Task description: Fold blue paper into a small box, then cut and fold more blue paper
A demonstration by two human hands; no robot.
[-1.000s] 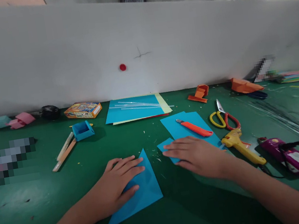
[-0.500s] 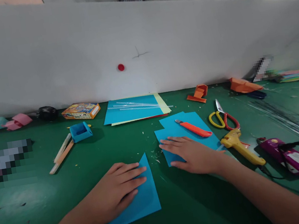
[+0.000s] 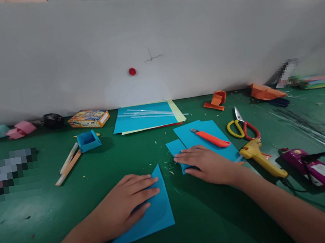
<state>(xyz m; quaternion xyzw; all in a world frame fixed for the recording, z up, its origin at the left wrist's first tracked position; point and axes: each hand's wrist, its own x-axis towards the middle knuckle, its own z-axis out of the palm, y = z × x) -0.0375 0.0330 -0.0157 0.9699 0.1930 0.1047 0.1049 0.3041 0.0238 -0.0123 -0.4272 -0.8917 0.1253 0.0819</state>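
Observation:
A folded blue paper sheet (image 3: pixel 157 212) with a pointed top lies on the green table in front of me. My left hand (image 3: pixel 129 204) rests flat on it, fingers stretched out and slightly apart. Under the fingers of my right hand (image 3: pixel 204 164) is a smaller blue paper piece (image 3: pixel 174 147), partly covered by them. That hand is also spread out, palm down. More blue paper (image 3: pixel 213 128) lies just beyond, with an orange utility knife (image 3: pixel 213 138) on top of it.
Scissors (image 3: pixel 241 125), a yellow glue gun (image 3: pixel 262 159) and a purple device (image 3: pixel 313 167) with cables lie on the right. Stacked paper sheets (image 3: pixel 146 118) lie by the white partition. A blue paper box (image 3: pixel 89 141) and wooden sticks (image 3: pixel 69 165) are on the left.
The small blue paper piece under my right hand has turned and shifted slightly, showing less of itself below the fingers. My left hand stays on the folded sheet.

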